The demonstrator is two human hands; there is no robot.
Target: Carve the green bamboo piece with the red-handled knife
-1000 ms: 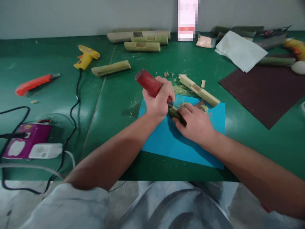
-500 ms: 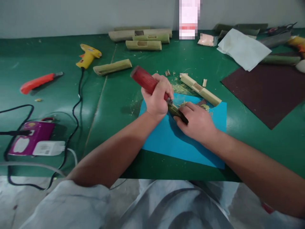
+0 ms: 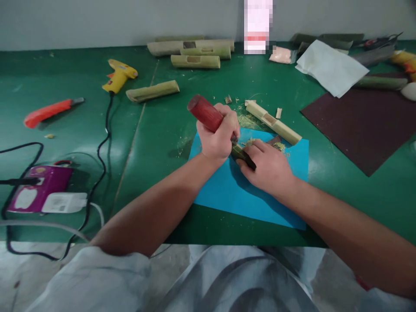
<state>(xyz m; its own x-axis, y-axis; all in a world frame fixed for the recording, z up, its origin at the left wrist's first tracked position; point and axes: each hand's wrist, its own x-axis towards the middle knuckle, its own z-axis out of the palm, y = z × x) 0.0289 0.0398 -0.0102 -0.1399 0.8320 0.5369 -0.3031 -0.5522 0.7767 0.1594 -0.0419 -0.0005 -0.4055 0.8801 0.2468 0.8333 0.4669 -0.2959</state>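
My left hand (image 3: 218, 138) is wrapped round the thick handle of a red-handled chisel (image 3: 204, 113), which slants down to the right. Its metal end meets a short green bamboo piece (image 3: 239, 151); the cutting edge is hidden. The fingers and thumb of my right hand (image 3: 269, 164) grip that bamboo piece and press it onto a blue sheet (image 3: 224, 186). Just beyond lies a pale bamboo length (image 3: 282, 129) with a rectangular notch, shavings scattered around it.
Several bamboo tubes (image 3: 195, 63) lie at the back, one bamboo piece (image 3: 152, 91) nearer. At left are a yellow glue gun (image 3: 118, 78), an orange-red cutter (image 3: 48, 112) and a purple power box (image 3: 52, 182) with cables. A brown sheet (image 3: 360, 125) and white paper (image 3: 333, 67) lie at right.
My left hand and the chisel have shifted slightly right and down, and the handle's top has tipped lower. My right hand keeps its hold on the bamboo piece almost unmoved.
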